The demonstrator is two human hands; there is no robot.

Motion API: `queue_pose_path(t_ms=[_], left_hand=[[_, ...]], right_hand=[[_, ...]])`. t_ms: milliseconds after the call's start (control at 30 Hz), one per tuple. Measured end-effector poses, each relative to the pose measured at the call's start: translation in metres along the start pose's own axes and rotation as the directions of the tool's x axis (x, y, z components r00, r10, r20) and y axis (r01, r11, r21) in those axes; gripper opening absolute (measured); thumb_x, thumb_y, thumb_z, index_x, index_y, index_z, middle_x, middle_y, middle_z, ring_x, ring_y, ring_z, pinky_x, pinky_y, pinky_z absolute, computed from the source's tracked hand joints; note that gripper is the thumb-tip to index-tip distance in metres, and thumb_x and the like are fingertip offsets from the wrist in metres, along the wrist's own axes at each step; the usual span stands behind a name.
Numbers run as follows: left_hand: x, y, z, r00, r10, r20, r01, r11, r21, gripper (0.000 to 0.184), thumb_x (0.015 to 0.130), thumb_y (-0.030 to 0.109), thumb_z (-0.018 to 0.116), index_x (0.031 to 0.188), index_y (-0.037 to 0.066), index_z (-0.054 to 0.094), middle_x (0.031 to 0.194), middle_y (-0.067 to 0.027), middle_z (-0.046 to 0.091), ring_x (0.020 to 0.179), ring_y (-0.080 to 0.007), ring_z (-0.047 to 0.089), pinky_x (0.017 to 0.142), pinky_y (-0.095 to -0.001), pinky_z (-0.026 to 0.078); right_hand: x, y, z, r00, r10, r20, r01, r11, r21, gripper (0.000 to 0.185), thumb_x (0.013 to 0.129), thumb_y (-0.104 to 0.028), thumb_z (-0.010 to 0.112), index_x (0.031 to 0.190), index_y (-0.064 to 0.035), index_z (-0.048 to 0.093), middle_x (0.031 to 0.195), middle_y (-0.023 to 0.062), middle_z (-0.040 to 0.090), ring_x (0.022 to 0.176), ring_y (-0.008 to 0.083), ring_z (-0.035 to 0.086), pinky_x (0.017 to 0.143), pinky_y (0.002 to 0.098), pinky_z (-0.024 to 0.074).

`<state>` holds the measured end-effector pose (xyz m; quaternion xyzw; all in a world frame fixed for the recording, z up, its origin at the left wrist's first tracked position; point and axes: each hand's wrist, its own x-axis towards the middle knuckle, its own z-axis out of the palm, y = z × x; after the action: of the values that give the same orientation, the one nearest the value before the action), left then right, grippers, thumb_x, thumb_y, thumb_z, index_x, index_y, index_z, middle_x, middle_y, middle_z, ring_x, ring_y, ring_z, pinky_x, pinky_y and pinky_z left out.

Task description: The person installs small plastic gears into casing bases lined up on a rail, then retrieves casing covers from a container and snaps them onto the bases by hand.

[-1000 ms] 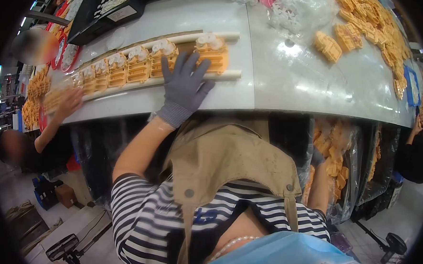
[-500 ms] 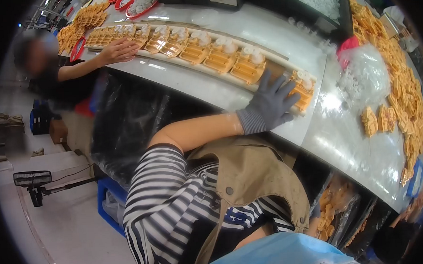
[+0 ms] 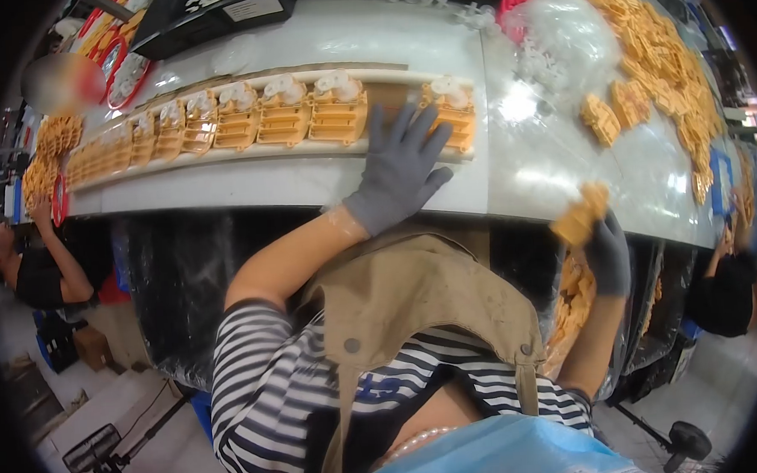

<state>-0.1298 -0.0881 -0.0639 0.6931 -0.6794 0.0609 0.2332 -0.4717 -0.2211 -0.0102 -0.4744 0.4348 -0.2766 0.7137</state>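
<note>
1 left hand [image 3: 402, 171] over 2 rails [image 3: 392, 80]; right hand [image 3: 611, 257] (gloved) holding orange plastic [image 3: 583, 215].

A factory assembly workshop: co-workers [image 3: 728, 297] line a workbench [image 3: 555, 166] heaped with orange plastic mouldings [image 3: 656, 55] and bearing a black parts bin [image 3: 192, 34]

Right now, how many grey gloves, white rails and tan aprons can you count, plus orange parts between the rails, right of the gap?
Gloves: 2
Rails: 2
Aprons: 1
Such orange parts: 1
Total: 6
</note>
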Motion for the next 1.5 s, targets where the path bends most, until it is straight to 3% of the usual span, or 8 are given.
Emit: queue_pose_path(t_ms=[367, 667, 900, 1000, 1100, 1167, 1367, 1500], left_hand=[[0.003, -0.005, -0.014, 0.982, -0.022, -0.187, 0.011, 0.998, -0.061, 0.091, 0.078, 0.053, 0.066, 0.139, -0.005, 0.032, 0.136, -0.0247, 0.041, 0.122, -0.0415, 0.041, 0.11, -0.0575, 0.016], [0.026, -0.007, -0.009, 0.995, -0.084, 0.055, 0.076, 0.988, 0.135, 0.075, 0.078, 0.063, 0.058, 0.132, 0.014, 0.047, 0.141, -0.0163, 0.036, 0.132, -0.0331, 0.027, 0.112, -0.0579, 0.003], [0.036, -0.018, -0.005, 0.996, -0.068, -0.061, 0.056, 0.983, -0.177, 0.055, 0.086, 0.042, 0.062, 0.129, 0.01, 0.05, 0.138, -0.0173, 0.04, 0.121, -0.0333, 0.044, 0.104, -0.0441, 0.033], [0.042, -0.013, -0.008, 0.972, -0.214, -0.096, 0.147, 0.875, -0.462, 0.055, 0.089, 0.034, 0.064, 0.134, 0.008, 0.046, 0.131, -0.0162, 0.048, 0.111, -0.0262, 0.056, 0.094, -0.0339, 0.046], [0.046, 0.002, -0.023, 0.878, -0.435, 0.201, 0.276, 0.116, -0.954, 0.062, 0.089, 0.03, 0.069, 0.138, 0.003, 0.041, 0.124, -0.0096, 0.054, 0.108, -0.0139, 0.055, 0.092, -0.0273, 0.046], [0.043, 0.003, -0.038, 0.895, -0.326, 0.304, 0.329, 0.024, -0.944, 0.06, 0.089, 0.026, 0.069, 0.136, 0.001, 0.042, 0.121, -0.0091, 0.056, 0.108, -0.0149, 0.056, 0.092, -0.0269, 0.047], [0.029, 0.04, -0.049, 0.942, -0.192, 0.277, 0.308, 0.155, -0.939, 0.059, 0.085, 0.019, 0.072, 0.134, 0.001, 0.045, 0.117, -0.0102, 0.059, 0.104, -0.0143, 0.058, 0.09, -0.0274, 0.048], [0.024, 0.054, -0.049, 0.965, -0.145, 0.22, 0.247, 0.206, -0.947, 0.058, 0.079, 0.012, 0.076, 0.131, 0.002, 0.05, 0.116, -0.0115, 0.061, 0.105, -0.0167, 0.06, 0.09, -0.0282, 0.049]], right_hand=[[0.115, -0.022, 0.166, 0.969, 0.038, 0.245, 0.02, 0.973, -0.228, 0.049, 0.084, -0.024, 0.072, 0.121, 0.0014, 0.053, 0.087, 0.0049, 0.06, 0.072, 0.0086, 0.057, 0.065, 0.021, 0.0485], [0.136, -0.008, 0.169, 0.983, 0.044, 0.179, 0.038, 0.901, -0.433, 0.053, 0.08, -0.026, 0.074, 0.12, 0.0031, 0.053, 0.09, 0.0075, 0.061, 0.073, 0.0106, 0.058, 0.066, 0.0229, 0.0493], [0.134, -0.004, 0.174, 0.959, 0.099, 0.267, -0.046, 0.979, -0.2, 0.044, 0.087, -0.019, 0.067, 0.123, 0.0015, 0.053, 0.104, 0.0095, 0.061, 0.091, 0.0121, 0.058, 0.077, 0.0234, 0.0491], [0.127, -0.003, 0.172, 0.957, -0.021, 0.288, 0.065, 0.987, -0.145, 0.053, 0.083, -0.018, 0.069, 0.127, 0.0053, 0.05, 0.111, 0.0113, 0.061, 0.096, 0.0155, 0.06, 0.083, 0.0267, 0.0486], [0.098, -0.004, 0.174, 0.92, -0.264, 0.289, 0.333, 0.916, -0.225, 0.049, 0.084, -0.014, 0.068, 0.127, 0.0021, 0.051, 0.112, 0.0092, 0.061, 0.096, 0.014, 0.06, 0.085, 0.0269, 0.0477], [0.081, 0.001, 0.172, 0.876, -0.361, 0.321, 0.429, 0.887, -0.172, 0.046, 0.083, -0.011, 0.068, 0.125, -0.0003, 0.054, 0.111, 0.0089, 0.061, 0.095, 0.0136, 0.059, 0.085, 0.0269, 0.0476], [0.056, -0.005, 0.178, 0.498, -0.861, 0.108, 0.813, 0.42, -0.403, 0.021, 0.073, -0.016, 0.068, 0.087, -0.0044, 0.059, 0.082, 0.007, 0.054, 0.064, 0.0163, 0.051, 0.059, 0.029, 0.0441], [0.049, -0.006, 0.18, 0.503, -0.863, 0.048, 0.808, 0.45, -0.381, 0.016, 0.081, -0.018, 0.061, 0.076, -0.0046, 0.054, 0.069, 0.0077, 0.051, 0.059, 0.0162, 0.048, 0.055, 0.029, 0.04]])
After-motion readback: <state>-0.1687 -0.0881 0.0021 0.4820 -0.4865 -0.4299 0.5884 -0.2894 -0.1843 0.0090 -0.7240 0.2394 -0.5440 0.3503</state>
